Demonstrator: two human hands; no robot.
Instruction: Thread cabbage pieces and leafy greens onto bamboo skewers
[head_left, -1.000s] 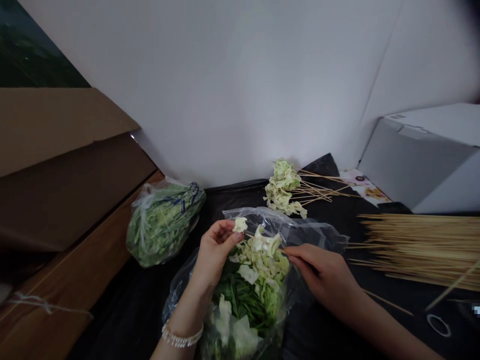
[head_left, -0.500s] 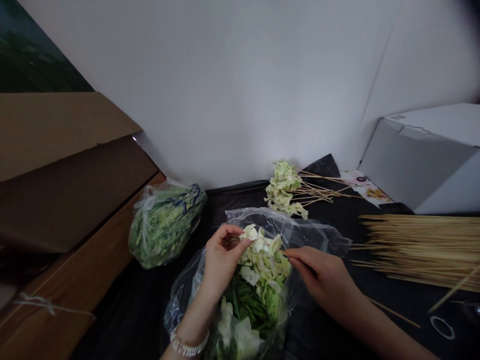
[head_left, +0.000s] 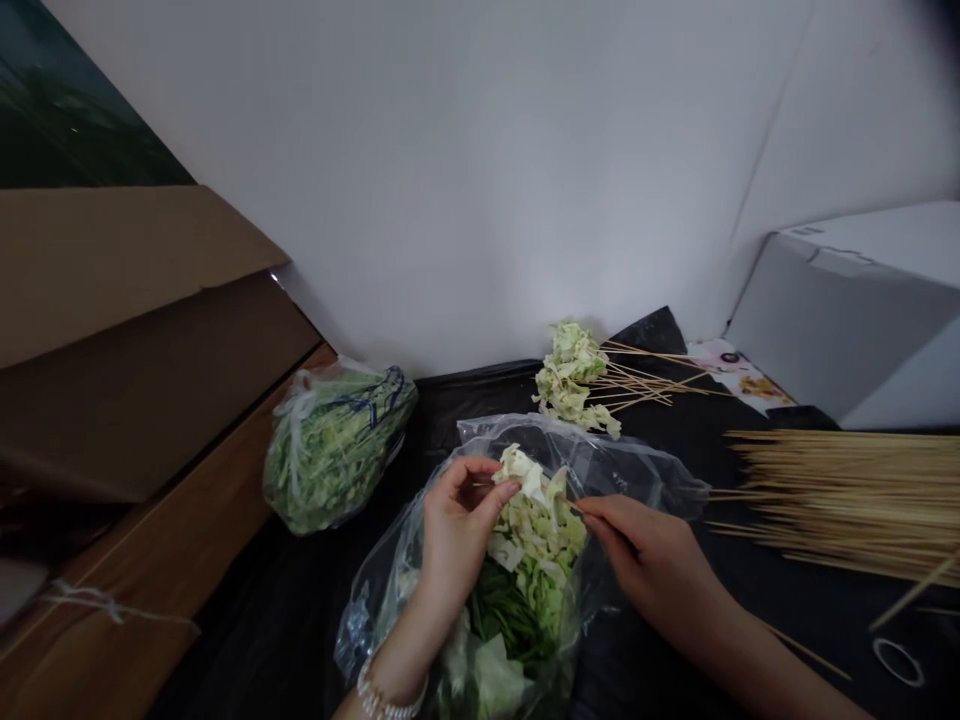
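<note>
Pale cabbage (head_left: 529, 476) sits on the skewer (head_left: 574, 506), over the clear bag (head_left: 646, 470). Left hand (head_left: 459, 525), fingers curled above bag's left side, grip pinching cabbage; right hand (head_left: 651, 548), knuckles up at bag's right, grip pinching skewer.

Before us, a plastic bag (head_left: 637, 468) has cabbage leaves (head_left: 536, 545) in it. Behind it we see loaded skewers (head_left: 574, 385); left, a tied bundle (head_left: 337, 450); right, bare sticks (head_left: 847, 500).

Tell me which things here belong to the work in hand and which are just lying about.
Apparently in the work:
cabbage piece in the left hand
skewer in the right hand
open clear bag
cabbage-laden skewers
bare skewers

Seemingly just lying about:
bagged greens
brown cardboard
white box
</note>
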